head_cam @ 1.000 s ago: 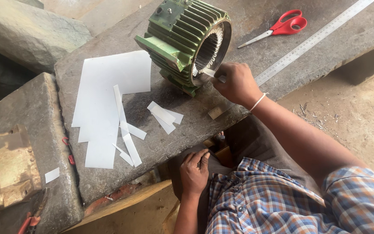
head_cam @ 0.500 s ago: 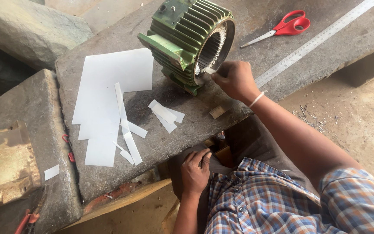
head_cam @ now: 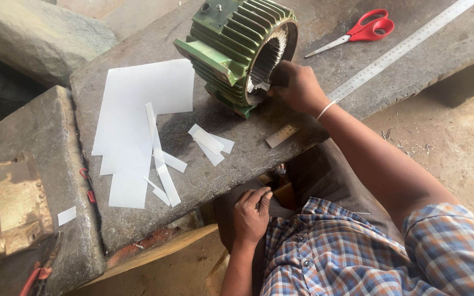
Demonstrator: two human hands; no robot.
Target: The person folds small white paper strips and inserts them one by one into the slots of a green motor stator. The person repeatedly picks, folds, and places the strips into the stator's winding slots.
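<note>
1. The green motor housing (head_cam: pixel 237 52) lies on its side on the stone slab (head_cam: pixel 325 33), with the open end turned toward the person, so the slotted inside is easy to reach.
2. The right hand (head_cam: pixel 297 85) is at the lower rim of this opening. Its fingers are closed in a pinch on a small white paper strip (head_cam: pixel 260 86), which sits at the slots.
3. The left hand (head_cam: pixel 252 214) rests low, near the lap, below the slab edge. The fingers are curled loosely; I cannot tell if it holds anything.
4. Short cut paper pieces (head_cam: pixel 210 143) lie just beside the housing, near the working hand.
5. Large white sheets (head_cam: pixel 138 118) and long strips (head_cam: pixel 160 159) lie further left.
6. Red scissors (head_cam: pixel 366 30) and a long steel ruler (head_cam: pixel 401 52) lie behind, well apart. A small ruler piece (head_cam: pixel 282 135) lies at the slab edge.
</note>
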